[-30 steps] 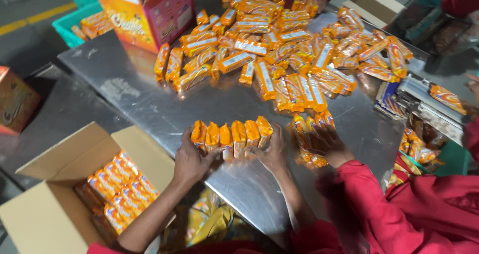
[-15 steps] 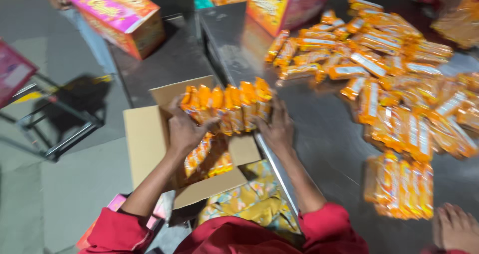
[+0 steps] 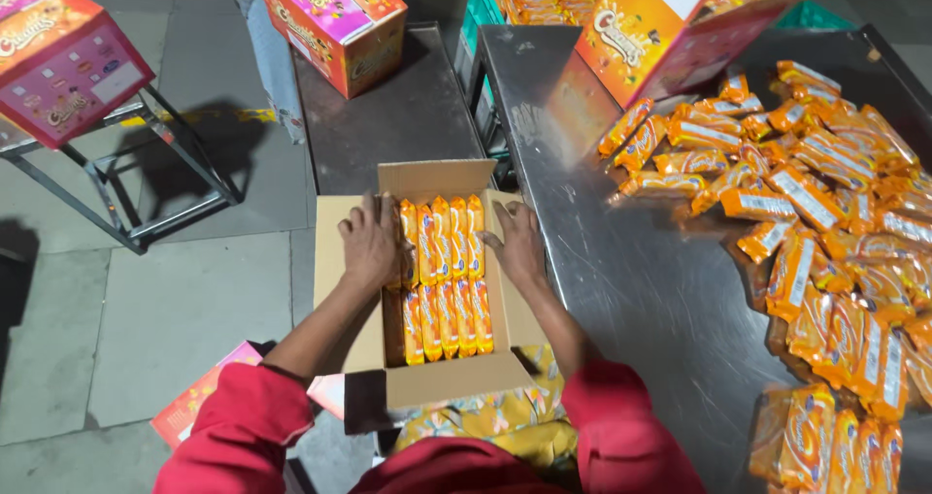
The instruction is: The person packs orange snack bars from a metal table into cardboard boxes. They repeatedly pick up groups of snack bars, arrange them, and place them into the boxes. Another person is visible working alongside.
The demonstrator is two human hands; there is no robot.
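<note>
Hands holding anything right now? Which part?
Both hands, left hand and right hand, grip a row of orange snack packets by its two ends, inside the cardboard box.

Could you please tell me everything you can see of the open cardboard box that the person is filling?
The cardboard box is plain brown corrugated card, rectangular, standing upright with its flaps folded outward. It sits low beside the steel table, in front of the person. Inside, orange packets stand side by side in two rows. The left hand and right hand press the far row between them, each resting at the box's side edges.
</note>
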